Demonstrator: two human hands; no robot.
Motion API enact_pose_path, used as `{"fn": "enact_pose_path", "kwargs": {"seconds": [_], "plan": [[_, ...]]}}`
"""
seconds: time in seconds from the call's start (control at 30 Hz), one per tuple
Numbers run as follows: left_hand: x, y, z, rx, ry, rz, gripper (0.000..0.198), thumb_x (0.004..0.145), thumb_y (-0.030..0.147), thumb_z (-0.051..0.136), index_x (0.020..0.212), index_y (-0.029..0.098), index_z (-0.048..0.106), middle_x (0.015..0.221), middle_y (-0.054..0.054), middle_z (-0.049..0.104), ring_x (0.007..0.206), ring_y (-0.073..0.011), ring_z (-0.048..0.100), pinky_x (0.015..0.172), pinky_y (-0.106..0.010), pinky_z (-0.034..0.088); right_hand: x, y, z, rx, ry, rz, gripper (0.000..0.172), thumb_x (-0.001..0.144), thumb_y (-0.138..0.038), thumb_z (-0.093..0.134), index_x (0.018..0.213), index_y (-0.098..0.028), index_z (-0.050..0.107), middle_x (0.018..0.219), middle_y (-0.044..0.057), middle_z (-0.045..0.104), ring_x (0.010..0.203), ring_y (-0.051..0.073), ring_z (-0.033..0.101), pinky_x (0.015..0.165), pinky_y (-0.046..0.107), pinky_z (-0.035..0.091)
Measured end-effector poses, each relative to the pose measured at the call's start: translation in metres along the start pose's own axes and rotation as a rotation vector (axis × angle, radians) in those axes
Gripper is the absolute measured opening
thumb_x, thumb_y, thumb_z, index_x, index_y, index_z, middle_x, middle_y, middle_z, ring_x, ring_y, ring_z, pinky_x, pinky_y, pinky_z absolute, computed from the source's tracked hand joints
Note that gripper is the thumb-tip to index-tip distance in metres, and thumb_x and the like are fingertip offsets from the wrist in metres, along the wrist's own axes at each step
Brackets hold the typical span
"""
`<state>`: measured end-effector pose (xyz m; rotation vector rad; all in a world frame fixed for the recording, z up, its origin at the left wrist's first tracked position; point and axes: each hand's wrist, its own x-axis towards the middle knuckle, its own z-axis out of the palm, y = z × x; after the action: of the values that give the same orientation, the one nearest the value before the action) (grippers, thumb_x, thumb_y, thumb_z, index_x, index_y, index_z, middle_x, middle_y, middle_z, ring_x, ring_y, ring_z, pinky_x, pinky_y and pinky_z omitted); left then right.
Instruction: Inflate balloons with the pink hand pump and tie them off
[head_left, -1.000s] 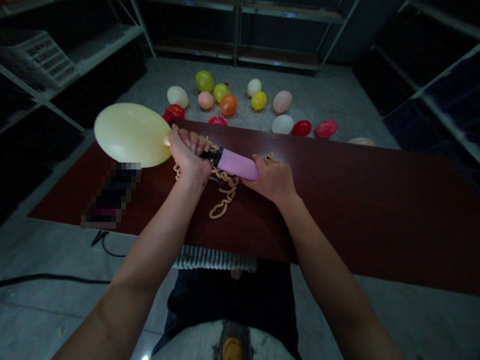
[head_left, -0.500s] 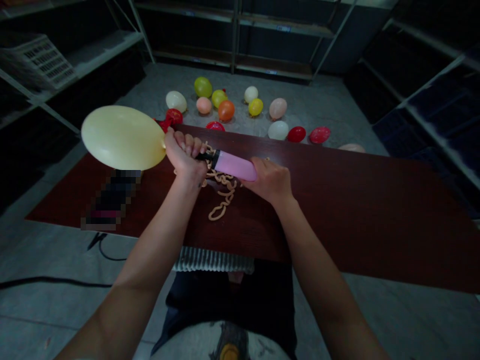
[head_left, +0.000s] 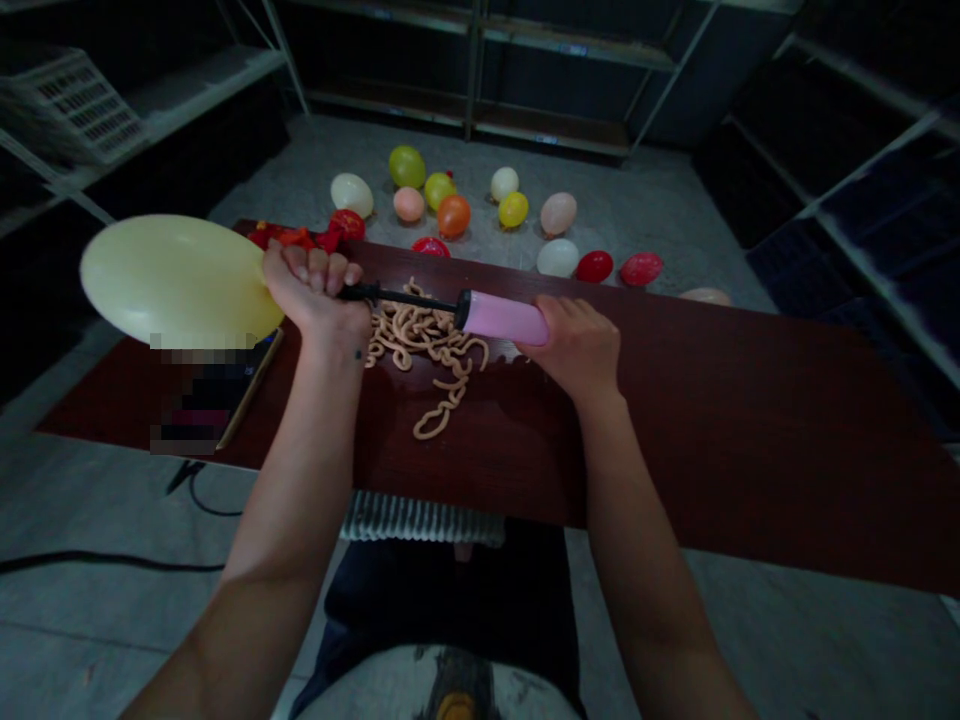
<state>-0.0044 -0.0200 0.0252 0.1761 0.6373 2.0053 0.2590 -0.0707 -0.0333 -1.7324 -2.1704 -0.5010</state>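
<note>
My left hand (head_left: 311,290) is closed in a fist around the neck of an inflated pale yellow balloon (head_left: 176,282) and the tip of a pump's black rod (head_left: 401,297). The balloon sticks out to the left over the table's end. My right hand (head_left: 577,345) grips the pink pump barrel (head_left: 502,317), pulled to the right so the rod shows. Under the pump lies a heap of limp beige uninflated balloons (head_left: 427,345) on the dark red table (head_left: 750,440).
Several inflated balloons (head_left: 454,214) in green, orange, yellow, white and red lie on the grey floor beyond the table. A blurred dark item (head_left: 202,395) sits at the table's left end. Metal shelving (head_left: 570,60) rings the room; cables (head_left: 90,560) run across the floor at left.
My hands have moved apart: the pink barrel slid right and the black rod is now drawn out. My left hand and the yellow balloon shifted left.
</note>
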Motion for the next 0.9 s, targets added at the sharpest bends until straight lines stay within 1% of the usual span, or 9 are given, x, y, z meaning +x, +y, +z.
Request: {"fn": "enact_pose_path", "kwargs": {"seconds": [0.13,0.27,0.33,0.47,0.57,0.67,0.77,0.83,0.9], "plan": [[0.004,-0.001,-0.003,0.009,0.006,0.023,0.043,0.107,0.021,0.029,0.066,0.02,0.016,0.048,0.006,0.015,0.04,-0.0089,0.011,0.046,-0.028,0.016,-0.003,0.001,0.003,0.001,-0.003,0.015,0.035,0.089,-0.047,0.061,0.111,-0.02,0.065,0.101,0.009,0.072,0.091,0.025,0.061,0.067,0.031,0.034],[0.003,-0.006,-0.002,-0.018,0.058,0.042,0.045,0.107,0.026,0.033,0.065,0.02,0.018,0.047,0.007,0.016,0.04,-0.0087,0.011,0.045,-0.028,0.016,-0.003,-0.006,0.002,0.019,-0.054,0.012,0.036,0.086,-0.047,0.065,0.108,-0.019,0.064,0.102,0.009,0.072,0.088,0.024,0.062,0.066,0.031,0.034],[0.0,-0.01,-0.001,-0.019,0.052,0.025,0.046,0.108,0.027,0.033,0.065,0.02,0.018,0.047,0.007,0.016,0.039,-0.0089,0.012,0.045,-0.028,0.016,-0.003,-0.007,0.0,0.019,-0.066,0.008,0.036,0.085,-0.048,0.066,0.107,-0.019,0.064,0.1,0.009,0.073,0.087,0.024,0.063,0.065,0.031,0.034],[-0.004,-0.019,-0.005,0.044,-0.011,-0.006,0.048,0.107,0.027,0.035,0.062,0.02,0.02,0.048,0.006,0.015,0.038,-0.0095,0.014,0.044,-0.028,0.019,-0.005,-0.009,-0.003,0.02,-0.075,0.006,0.037,0.085,-0.049,0.066,0.107,-0.019,0.065,0.098,0.01,0.073,0.086,0.024,0.064,0.064,0.031,0.033],[0.0,-0.023,-0.014,0.128,-0.087,-0.005,0.052,0.103,0.03,0.045,0.058,0.02,0.021,0.047,0.006,0.017,0.038,-0.0098,0.018,0.044,-0.028,0.023,-0.005,-0.01,-0.003,0.034,-0.08,0.003,0.036,0.085,-0.048,0.065,0.107,-0.019,0.065,0.098,0.009,0.073,0.085,0.023,0.064,0.064,0.031,0.033],[0.007,-0.022,-0.021,0.18,-0.115,-0.014,0.053,0.102,0.03,0.047,0.057,0.02,0.022,0.047,0.005,0.019,0.038,-0.01,0.022,0.045,-0.028,0.025,-0.005,-0.012,-0.001,0.052,-0.075,-0.002,0.036,0.085,-0.048,0.065,0.106,-0.019,0.065,0.098,0.009,0.073,0.085,0.023,0.065,0.064,0.031,0.034],[0.007,-0.018,-0.016,0.145,-0.064,-0.024,0.05,0.104,0.033,0.042,0.06,0.02,0.023,0.047,0.004,0.02,0.039,-0.0107,0.021,0.046,-0.027,0.024,-0.004,-0.016,0.0,0.071,-0.083,-0.001,0.036,0.085,-0.048,0.066,0.105,-0.019,0.066,0.097,0.009,0.074,0.085,0.023,0.065,0.064,0.031,0.034],[0.003,-0.014,-0.01,0.103,-0.02,-0.017,0.048,0.107,0.032,0.037,0.063,0.02,0.022,0.047,0.005,0.019,0.04,-0.0103,0.018,0.046,-0.027,0.021,-0.003,-0.018,0.001,0.098,-0.096,-0.01,0.038,0.085,-0.05,0.065,0.105,-0.019,0.066,0.097,0.009,0.074,0.086,0.023,0.066,0.064,0.031,0.035],[-0.001,-0.01,-0.003,0.051,-0.006,-0.021,0.046,0.108,0.028,0.033,0.065,0.02,0.019,0.048,0.006,0.017,0.04,-0.0092,0.015,0.048,-0.027,0.017,-0.002,-0.018,0.0,0.117,-0.095,-0.022,0.04,0.086,-0.053,0.064,0.107,-0.019,0.066,0.097,0.009,0.074,0.087,0.024,0.066,0.065,0.031,0.035]]}}
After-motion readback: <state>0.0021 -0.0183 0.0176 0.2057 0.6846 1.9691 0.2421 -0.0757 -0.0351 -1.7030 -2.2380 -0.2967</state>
